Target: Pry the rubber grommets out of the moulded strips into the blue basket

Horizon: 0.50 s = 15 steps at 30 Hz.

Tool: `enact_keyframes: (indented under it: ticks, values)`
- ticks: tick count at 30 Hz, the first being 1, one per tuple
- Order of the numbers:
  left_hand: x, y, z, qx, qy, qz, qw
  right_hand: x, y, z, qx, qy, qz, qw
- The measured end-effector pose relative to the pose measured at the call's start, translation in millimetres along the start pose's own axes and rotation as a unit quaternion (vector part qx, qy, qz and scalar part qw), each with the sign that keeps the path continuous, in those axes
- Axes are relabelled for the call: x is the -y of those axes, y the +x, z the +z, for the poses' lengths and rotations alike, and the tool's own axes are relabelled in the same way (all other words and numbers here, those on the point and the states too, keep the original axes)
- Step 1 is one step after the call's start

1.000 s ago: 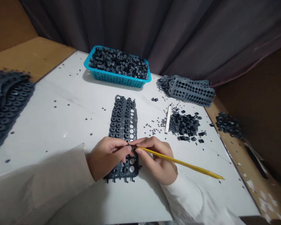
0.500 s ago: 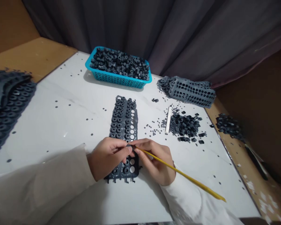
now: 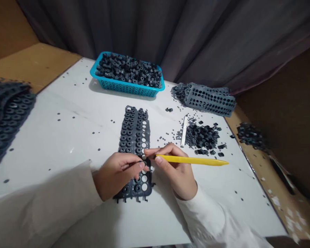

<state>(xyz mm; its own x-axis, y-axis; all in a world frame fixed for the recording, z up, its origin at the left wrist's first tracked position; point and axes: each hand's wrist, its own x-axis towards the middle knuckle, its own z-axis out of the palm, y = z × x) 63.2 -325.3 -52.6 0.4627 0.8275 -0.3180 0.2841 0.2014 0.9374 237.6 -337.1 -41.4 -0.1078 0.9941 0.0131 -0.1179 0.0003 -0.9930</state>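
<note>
My left hand is closed in a pinch above the dark rubber sheet, with a small dark rubber piece barely showing at its fingertips. My right hand grips a flat yellow stick tool that tapers at its right end. The tool's other end is at the fingertips, close to my left hand. Rows of round ring-shaped parts fill most of the sheet; its right column has open holes showing the white table. The lower middle of the sheet is partly covered by my hands.
A blue basket full of dark rubber parts stands at the back. Perforated sheets lie back right, near a white marker-like stick and a pile of dark bits. More ringed sheets are stacked at left.
My right hand has drawn slightly away from my left, and the yellow tool has swung from a downward slant to nearly level. The view has shifted slightly.
</note>
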Motion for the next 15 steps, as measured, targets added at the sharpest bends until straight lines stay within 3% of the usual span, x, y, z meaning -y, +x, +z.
enact_keyframes:
  ticks: [5, 15]
  values:
    - [1.1, -0.7, -0.9, -0.007, -0.012, -0.001, 1.000, 6.4, -3.1, 2.0, 0.044, -0.010, 0.029, 0.999]
    - [-1.0, -0.5, -1.7, -0.006, -0.002, -0.001, 1.000, 5.2, -2.4, 2.1, 0.041, -0.039, 0.017, 0.998]
